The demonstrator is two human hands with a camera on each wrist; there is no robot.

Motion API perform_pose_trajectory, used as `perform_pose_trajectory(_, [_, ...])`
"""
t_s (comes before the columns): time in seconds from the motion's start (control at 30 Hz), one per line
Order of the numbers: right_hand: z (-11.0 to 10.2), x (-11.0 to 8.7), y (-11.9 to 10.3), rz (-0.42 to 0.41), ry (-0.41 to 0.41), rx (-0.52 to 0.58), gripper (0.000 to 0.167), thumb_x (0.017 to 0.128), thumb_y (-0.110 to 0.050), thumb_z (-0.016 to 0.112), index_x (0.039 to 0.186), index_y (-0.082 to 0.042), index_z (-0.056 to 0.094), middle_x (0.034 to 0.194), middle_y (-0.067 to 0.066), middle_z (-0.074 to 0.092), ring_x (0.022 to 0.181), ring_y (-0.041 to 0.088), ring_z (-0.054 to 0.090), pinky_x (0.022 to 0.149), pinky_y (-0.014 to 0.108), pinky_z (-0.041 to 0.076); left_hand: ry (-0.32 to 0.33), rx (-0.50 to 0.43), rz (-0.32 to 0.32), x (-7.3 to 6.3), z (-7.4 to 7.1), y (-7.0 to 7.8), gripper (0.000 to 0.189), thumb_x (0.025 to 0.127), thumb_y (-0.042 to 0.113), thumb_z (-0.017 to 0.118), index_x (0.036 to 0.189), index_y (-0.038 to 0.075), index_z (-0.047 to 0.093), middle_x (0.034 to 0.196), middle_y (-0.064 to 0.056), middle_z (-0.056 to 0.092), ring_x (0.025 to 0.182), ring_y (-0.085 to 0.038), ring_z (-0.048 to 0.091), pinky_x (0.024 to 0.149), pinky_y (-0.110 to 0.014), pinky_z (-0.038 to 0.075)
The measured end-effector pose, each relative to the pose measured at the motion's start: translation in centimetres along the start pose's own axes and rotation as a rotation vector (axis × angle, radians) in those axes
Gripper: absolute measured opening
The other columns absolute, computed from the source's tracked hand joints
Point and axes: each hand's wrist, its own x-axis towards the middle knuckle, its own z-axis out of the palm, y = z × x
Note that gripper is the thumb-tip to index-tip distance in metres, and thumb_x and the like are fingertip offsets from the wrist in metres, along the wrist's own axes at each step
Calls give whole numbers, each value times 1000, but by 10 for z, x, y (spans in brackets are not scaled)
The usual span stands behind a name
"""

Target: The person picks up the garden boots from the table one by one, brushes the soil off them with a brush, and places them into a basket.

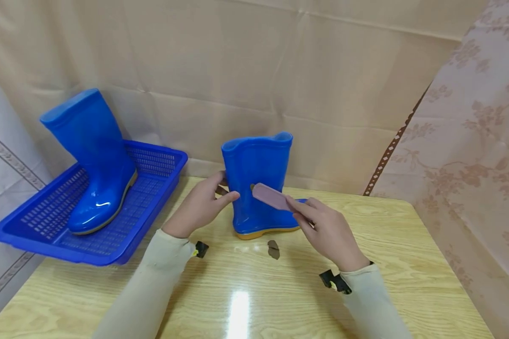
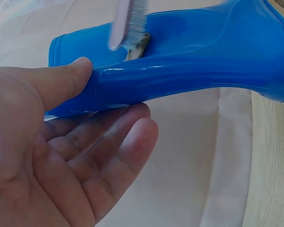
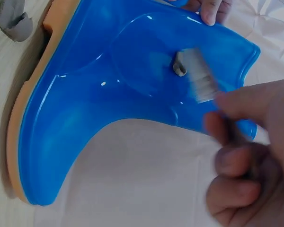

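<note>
A blue rubber boot (image 1: 256, 165) with a yellow-orange sole stands upright on the table. My left hand (image 1: 201, 203) steadies its shaft from the back edge, thumb on the near side and fingers (image 2: 113, 142) round the other side. In my right hand (image 1: 328, 230) is a pale pink brush (image 1: 273, 197) with light bristles, gripped by the handle. The bristles (image 3: 201, 78) meet the boot's shaft beside a small lump of grey-brown mud (image 3: 180, 64); the brush head is blurred in the right wrist view.
To the left, a blue plastic basket (image 1: 152, 216) holds a second blue boot (image 1: 95, 141), upright. Grey-brown pieces of mud (image 1: 273, 249) lie on the wooden table (image 1: 280, 301) in front of the standing boot. A beige curtain (image 1: 331, 84) hangs behind.
</note>
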Motion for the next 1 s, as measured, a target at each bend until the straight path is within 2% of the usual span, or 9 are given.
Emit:
perform_pose_trajectory(0.1, [1, 4, -3, -66, 69, 45, 45, 96, -9, 74, 140, -17, 67, 86, -4, 61, 63, 7, 43, 50, 23, 35, -7, 7, -3, 0, -1, 2, 50, 105, 32, 63, 148, 11, 49, 128, -7, 66, 114, -26, 66, 95, -47, 57])
perform_pose_trajectory(0.2, [4, 11, -9, -83, 92, 68, 46, 96, -7, 75, 140, -16, 67, 88, -2, 63, 63, 7, 43, 50, 22, 36, -13, 14, 2, 0, -1, 2, 49, 105, 33, 62, 147, 11, 49, 127, -7, 66, 114, -26, 66, 95, -48, 56])
perform_pose_trajectory(0.43, [10, 15, -13, -30, 56, 13, 44, 97, -10, 74, 140, -16, 66, 87, 0, 63, 61, 8, 43, 49, 24, 35, 10, 10, 9, 0, 1, 0, 48, 106, 31, 61, 147, 10, 49, 127, -7, 65, 114, -27, 66, 95, -47, 56])
perform_pose_trajectory(0.6, [11, 8, -6, 0, 22, 6, 43, 96, -9, 74, 139, -17, 68, 87, -2, 63, 62, 8, 43, 51, 24, 36, 29, 3, -25, 0, 2, -1, 50, 106, 35, 61, 148, 12, 48, 126, -7, 66, 110, -27, 65, 91, -46, 57])
perform_pose_trajectory(0.77, [11, -1, 2, 11, 12, 7, 44, 97, -10, 74, 140, -19, 67, 79, -5, 54, 61, 8, 40, 52, 24, 34, 33, -4, -34, 0, 2, -1, 51, 106, 37, 61, 149, 13, 48, 124, -5, 66, 108, -26, 65, 89, -46, 57])
perform_pose_trajectory(0.9, [10, -6, 5, -4, 43, 9, 42, 97, -9, 73, 138, -17, 69, 77, -6, 49, 60, 6, 37, 50, 22, 33, 24, 1, -38, 0, 2, 0, 51, 105, 37, 61, 149, 13, 48, 125, -5, 66, 109, -26, 65, 88, -46, 58])
perform_pose_trajectory(1.0, [9, -4, 5, -20, 108, 29, 41, 96, -7, 73, 137, -15, 69, 80, -5, 54, 59, 6, 39, 49, 22, 33, 15, 8, -26, 0, 2, 1, 51, 106, 35, 61, 148, 12, 47, 126, -6, 66, 110, -26, 66, 90, -46, 58])
